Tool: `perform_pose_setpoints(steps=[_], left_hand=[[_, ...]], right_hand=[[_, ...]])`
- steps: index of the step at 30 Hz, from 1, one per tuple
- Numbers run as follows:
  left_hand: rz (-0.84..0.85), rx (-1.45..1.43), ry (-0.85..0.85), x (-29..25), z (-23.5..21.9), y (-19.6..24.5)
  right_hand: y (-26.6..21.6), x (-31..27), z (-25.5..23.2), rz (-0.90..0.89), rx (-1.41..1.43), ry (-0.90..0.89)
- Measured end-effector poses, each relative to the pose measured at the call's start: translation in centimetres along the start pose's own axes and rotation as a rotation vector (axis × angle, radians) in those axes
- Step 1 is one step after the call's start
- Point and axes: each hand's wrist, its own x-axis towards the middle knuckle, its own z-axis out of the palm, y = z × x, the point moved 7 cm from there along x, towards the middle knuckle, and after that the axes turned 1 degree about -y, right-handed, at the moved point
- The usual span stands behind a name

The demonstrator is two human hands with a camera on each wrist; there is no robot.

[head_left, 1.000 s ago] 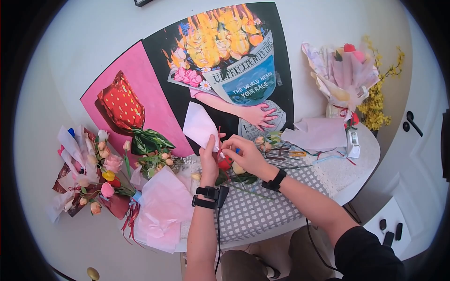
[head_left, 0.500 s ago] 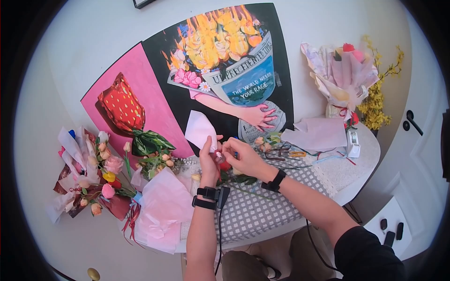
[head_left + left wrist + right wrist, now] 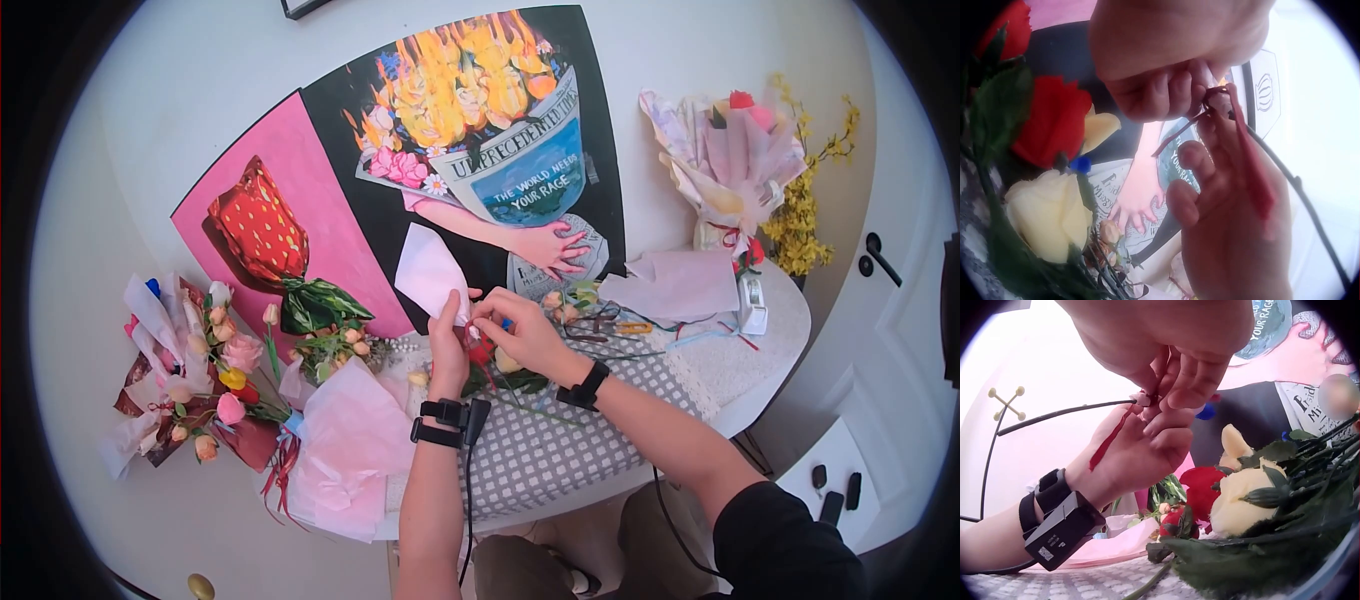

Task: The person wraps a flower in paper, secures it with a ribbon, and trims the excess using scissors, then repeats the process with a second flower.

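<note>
A small bundle in white-pink paper [image 3: 430, 272] stands up out of my left hand [image 3: 447, 345], whose fingers and thumb grip its base. My right hand [image 3: 525, 335] meets it there and pinches the dark red ribbon [image 3: 1250, 156] at the binding. One ribbon end hangs down across the left palm in the left wrist view. The dark stem [image 3: 1063, 414] sticks out below the binding in the right wrist view. Most of the knot is hidden by fingers. Below the hands lie a cream rose [image 3: 1244, 500] and red flowers [image 3: 1054, 122].
Wrapped bouquets stand at left [image 3: 210, 370] and back right [image 3: 735, 160]. Pink paper sheets [image 3: 350, 440] [image 3: 680, 285], scissors [image 3: 635, 328], loose stems and a tape dispenser [image 3: 753, 305] lie on the table [image 3: 560, 455]. Two painted boards [image 3: 470, 190] lean behind.
The paper bundle tilted slightly and came back up. My right hand drew a little away from the binding, then closed in on it again; a red ribbon end now hangs below the hands.
</note>
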Motion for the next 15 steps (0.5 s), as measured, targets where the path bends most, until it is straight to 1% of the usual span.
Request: perform_pose_setpoints(steps=[1,2,4,5,6,7,9,10,11,12,13,14,15], left_hand=[[-0.011,-0.001,-0.042,0.0,0.1,0.2],[-0.011,0.000,-0.041,-0.1,0.1,0.4],[-0.080,-0.017,-0.036,-0.5,0.1,0.3],[-0.080,-0.017,-0.036,-0.3,-0.1,0.1],[-0.082,-0.037,0.039,0.0,-1.1,-0.4],[-0.084,-0.056,0.115,0.1,-1.7,-0.3],[-0.050,-0.057,0.118,0.3,-2.1,0.1],[-0.019,-0.056,0.122,0.2,-2.3,0.5],[0.001,-0.086,0.068,0.3,-2.2,0.6],[0.000,-0.086,0.068,0.3,-2.1,0.4],[0.016,-0.039,0.058,0.3,-1.7,0.5],[0.031,0.008,0.049,0.2,-1.2,0.5],[-0.001,-0.019,0.080,0.2,-1.0,-0.2]], right_hand=[[-0.1,0.0,0.1,0.001,0.001,-0.001],[0.0,-0.1,0.2,0.036,0.052,0.012],[0.8,-0.3,0.5,0.071,0.104,0.025],[1.9,-0.4,1.1,0.099,0.224,-0.015],[3.0,-0.6,1.5,0.125,0.343,-0.055],[2.8,-0.5,1.2,0.124,0.343,-0.055],[1.9,-0.2,0.8,0.025,0.276,-0.087],[1.6,-0.2,0.9,0.026,0.279,-0.088],[2.0,-0.2,0.7,0.108,0.353,-0.037],[2.3,-0.2,0.6,0.192,0.425,0.016],[1.6,-0.1,0.4,0.192,0.423,0.017],[0.3,0.1,0.1,0.125,0.278,0.016],[-0.7,0.3,-0.1,0.058,0.133,0.014]])
